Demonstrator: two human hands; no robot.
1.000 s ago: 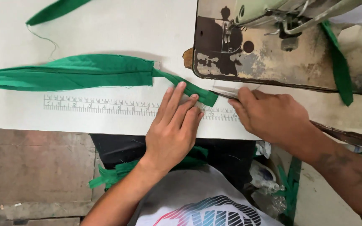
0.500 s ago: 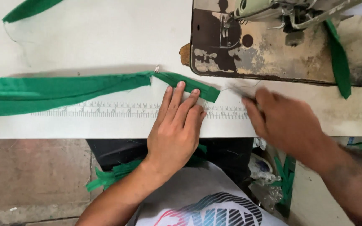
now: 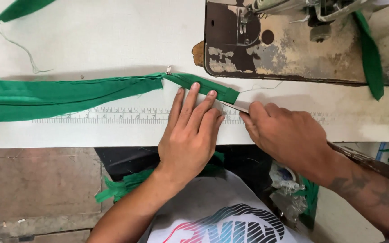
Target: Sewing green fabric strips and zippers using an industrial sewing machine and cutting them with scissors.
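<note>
Now flattened on white surface: long green folded fabric strip, slid toward nine o'clock. Left hand spread, pressing its end; right hand back at three o'clock, clenched on slim metal blade.

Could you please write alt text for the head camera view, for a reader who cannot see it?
The left hand presses flat on a folded green fabric strip lying along a printed ruler on a white table, while the right hand holds a thin pointed tool at the strip's end. A worn sewing machine sits behind.
</note>
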